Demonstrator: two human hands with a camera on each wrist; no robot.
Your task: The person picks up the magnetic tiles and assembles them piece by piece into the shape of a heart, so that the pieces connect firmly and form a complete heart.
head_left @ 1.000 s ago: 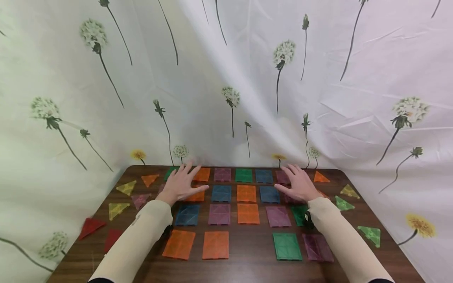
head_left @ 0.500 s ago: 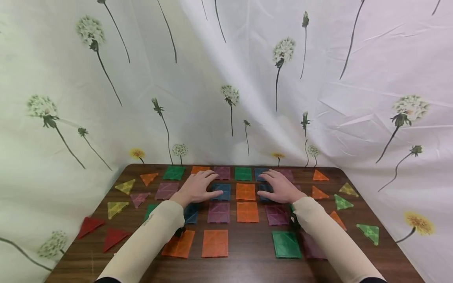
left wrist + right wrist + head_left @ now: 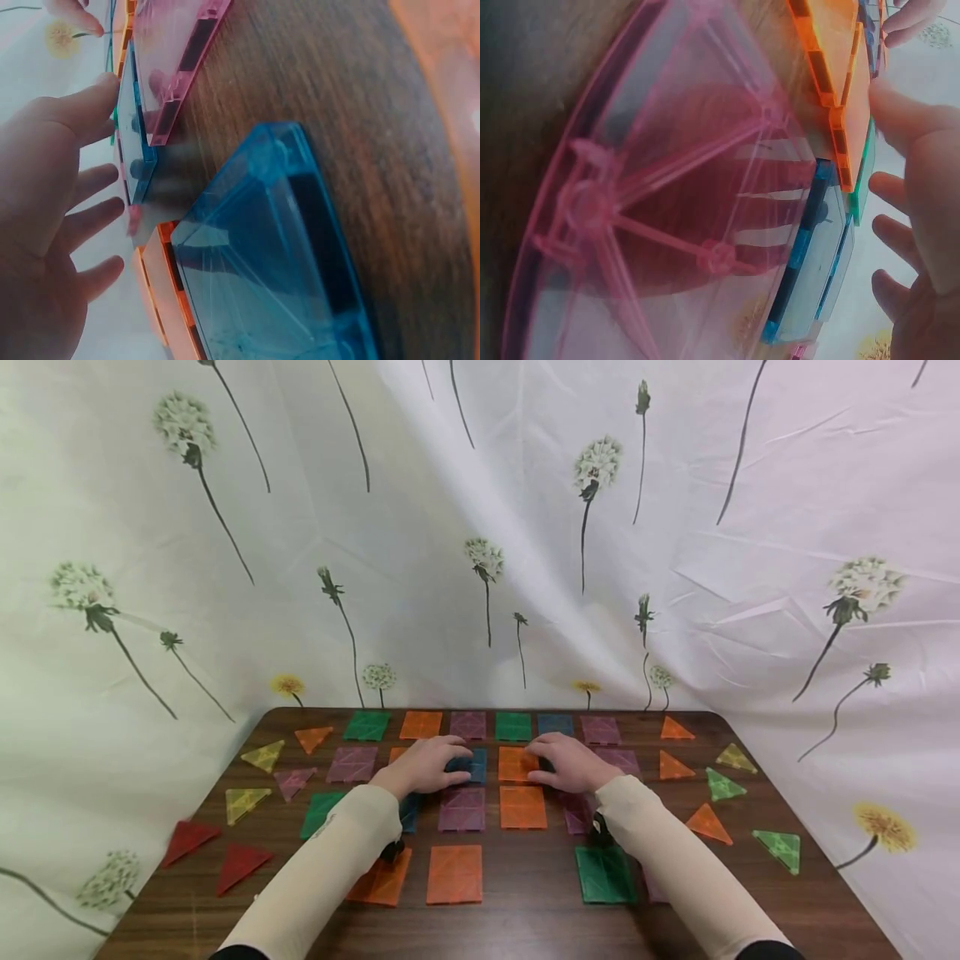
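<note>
In the head view my left hand (image 3: pixel 427 767) hovers palm down at a blue square tile (image 3: pixel 477 765), its fingers spread and slightly bent. The left wrist view shows that hand's thumb and fingertips close to the thin blue tile (image 3: pixel 137 161); contact cannot be told. My right hand (image 3: pixel 573 766) is held the same way, thumb and fingertips over the right edge of an orange square tile (image 3: pixel 513 763). Below its palm, a blue tile (image 3: pixel 804 259) shows in the right wrist view. Nothing is gripped in either hand.
See-through square tiles lie in rows on the brown table (image 3: pixel 525 935), such as a purple one (image 3: pixel 461 810) and a green one (image 3: pixel 606 875). Triangles line both sides, including a red one (image 3: pixel 242 867) and an orange one (image 3: pixel 708 824). A dandelion-print cloth (image 3: pixel 420 610) hangs behind.
Both hands have moved inward toward each other and slightly nearer, from the outer tiles to the middle ones. Their fingers were spread wider before. The tiles stay in place.
</note>
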